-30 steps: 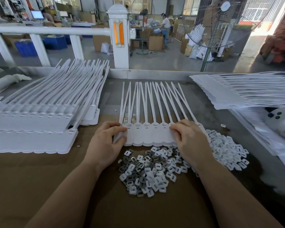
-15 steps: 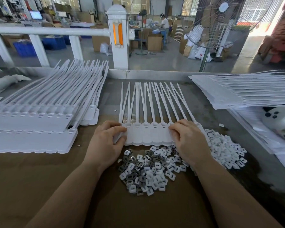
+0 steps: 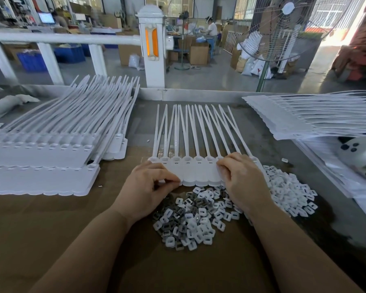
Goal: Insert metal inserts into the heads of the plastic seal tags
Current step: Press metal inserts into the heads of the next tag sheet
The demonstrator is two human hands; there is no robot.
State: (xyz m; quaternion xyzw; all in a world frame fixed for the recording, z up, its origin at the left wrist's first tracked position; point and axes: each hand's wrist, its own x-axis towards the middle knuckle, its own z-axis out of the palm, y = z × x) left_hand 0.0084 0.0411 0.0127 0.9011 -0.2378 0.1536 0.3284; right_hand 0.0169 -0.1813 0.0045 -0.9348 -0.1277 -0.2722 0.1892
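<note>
Held at both ends: a joined strip of plastic seal tags (image 3: 200,174), flat on the worktop (image 3: 51,229), heads side by side, thin tails fanned away from the hands. Left grip (image 3: 145,190) narrow, thumb and fingertips pinched on the strip's left end. Right grip (image 3: 244,180) curled over the strip's right end, fingers bent down onto the tag heads; whether anything small sat under those fingers, impossible to tell. Just nearer than both grips, between the wrists, lay a loose heap of metal inserts (image 3: 190,220), grey pieces mixed with white ones, touching the near edge of the strip. Beyond the right grip, spreading to the right, a second heap of white pieces (image 3: 287,191). Well to the left of the left grip, stacked tag strips (image 3: 47,157) in layers, tails angled up and away. Far right of the right grip, another stack of strips (image 3: 304,117), tails pointing right. Behind the worktop, a white railing post (image 3: 153,49) and a standing fan (image 3: 283,28).
</note>
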